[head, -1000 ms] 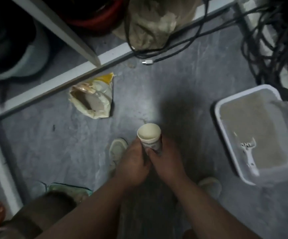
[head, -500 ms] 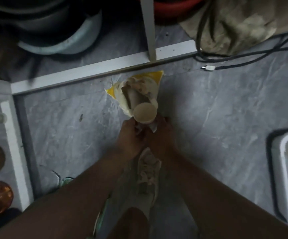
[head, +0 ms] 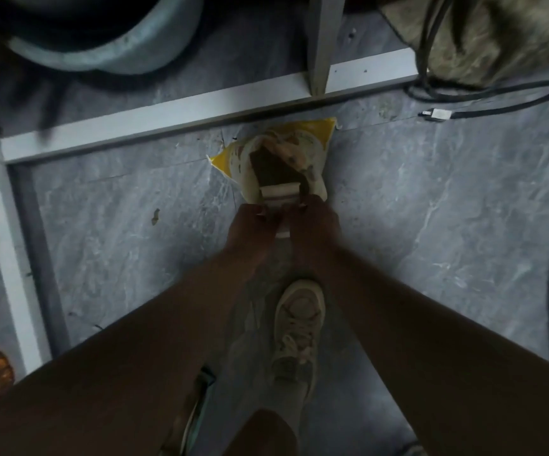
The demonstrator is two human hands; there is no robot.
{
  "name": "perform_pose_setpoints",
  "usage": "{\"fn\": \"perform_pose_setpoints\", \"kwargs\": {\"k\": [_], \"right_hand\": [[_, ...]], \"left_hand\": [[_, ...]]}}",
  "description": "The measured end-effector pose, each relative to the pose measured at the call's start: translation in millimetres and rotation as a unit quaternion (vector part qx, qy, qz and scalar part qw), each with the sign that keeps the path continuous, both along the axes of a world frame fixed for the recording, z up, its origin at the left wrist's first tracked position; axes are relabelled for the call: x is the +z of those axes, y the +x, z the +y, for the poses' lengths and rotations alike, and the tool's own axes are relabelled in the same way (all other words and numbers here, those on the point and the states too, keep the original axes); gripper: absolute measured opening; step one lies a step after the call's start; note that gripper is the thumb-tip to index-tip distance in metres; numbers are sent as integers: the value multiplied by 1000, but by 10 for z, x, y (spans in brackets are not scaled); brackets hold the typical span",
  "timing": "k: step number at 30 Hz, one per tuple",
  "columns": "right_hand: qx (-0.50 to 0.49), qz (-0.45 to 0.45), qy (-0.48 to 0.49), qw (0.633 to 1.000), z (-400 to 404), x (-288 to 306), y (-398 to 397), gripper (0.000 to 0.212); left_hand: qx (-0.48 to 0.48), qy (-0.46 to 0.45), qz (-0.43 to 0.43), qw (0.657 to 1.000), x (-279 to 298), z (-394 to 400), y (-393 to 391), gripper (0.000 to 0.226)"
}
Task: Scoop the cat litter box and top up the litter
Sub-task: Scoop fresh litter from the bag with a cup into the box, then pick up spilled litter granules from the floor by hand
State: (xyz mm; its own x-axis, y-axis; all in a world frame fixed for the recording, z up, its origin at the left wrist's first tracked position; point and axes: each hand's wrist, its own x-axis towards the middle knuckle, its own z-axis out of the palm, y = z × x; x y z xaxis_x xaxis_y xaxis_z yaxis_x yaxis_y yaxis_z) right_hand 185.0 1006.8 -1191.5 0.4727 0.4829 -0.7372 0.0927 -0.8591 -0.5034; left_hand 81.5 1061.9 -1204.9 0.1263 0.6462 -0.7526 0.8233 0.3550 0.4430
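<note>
- Where half a second ago its open mouth faced up, the one paper cup [head: 279, 192] now tips into the one yellow litter bag [head: 315, 134], just beyond the fingertips.
- Left hand [head: 250, 228] and right hand [head: 312, 225] both clamp it.
- One shoe [head: 299, 327] stands behind.

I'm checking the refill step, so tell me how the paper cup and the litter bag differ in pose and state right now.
The paper cup is tipped on its side, mouth pointing into the bag, while the litter bag lies slumped on the floor with its mouth gaping toward the person. The cup is gripped by both the left hand and the right hand; the bag is held by neither. The cup keeps a rigid shape; the bag is crumpled. Both are pale.
</note>
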Motion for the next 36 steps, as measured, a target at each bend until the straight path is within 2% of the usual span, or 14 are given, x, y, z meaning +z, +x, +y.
{"fn": "perform_pose_setpoints", "kwargs": {"k": [5, 10, 11, 13, 14, 17, 21, 24, 28, 33, 36], "right_hand": [[-7, 33, 21, 999, -25, 70, 15, 29], [-50, 51, 47, 996, -109, 168, 29, 45], [-49, 50, 54, 996, -152, 207, 36, 44], [-42, 42, 62, 996, -265, 296, 56, 36], [-36, 33, 56, 997, -335, 329, 75, 33], [-25, -5, 26, 999, -595, 428, 133, 29], [-93, -16, 1, 995, -1060, 575, 181, 24], [-140, -28, 16, 990, -1409, 653, 210, 21], [-185, -40, 29, 982, -1887, 693, 258, 20], [-229, -45, 8, 972, -2721, 778, 295, 21], [-247, -48, -15, 968, -3340, 926, 270, 14]], "left_hand": [[38, 15, 10, 999, 12, 3, -17, 22], [40, 31, 1, 999, 108, -51, -61, 10], [34, 30, -4, 999, 144, -74, -69, 3], [14, 33, -1, 999, 200, -153, -102, 20], [5, 37, 2, 999, 214, -190, -127, 22], [-4, 31, 3, 1000, 273, -355, -130, 13], [-71, 21, 0, 997, 445, -614, -28, 23], [-112, 18, -27, 993, 535, -832, 77, 12], [-169, 26, -45, 984, 561, -1159, 287, 19], [-219, 10, -85, 972, 735, -1865, 509, 15], [-262, -2, -104, 960, 873, -2418, 607, 17]]}}
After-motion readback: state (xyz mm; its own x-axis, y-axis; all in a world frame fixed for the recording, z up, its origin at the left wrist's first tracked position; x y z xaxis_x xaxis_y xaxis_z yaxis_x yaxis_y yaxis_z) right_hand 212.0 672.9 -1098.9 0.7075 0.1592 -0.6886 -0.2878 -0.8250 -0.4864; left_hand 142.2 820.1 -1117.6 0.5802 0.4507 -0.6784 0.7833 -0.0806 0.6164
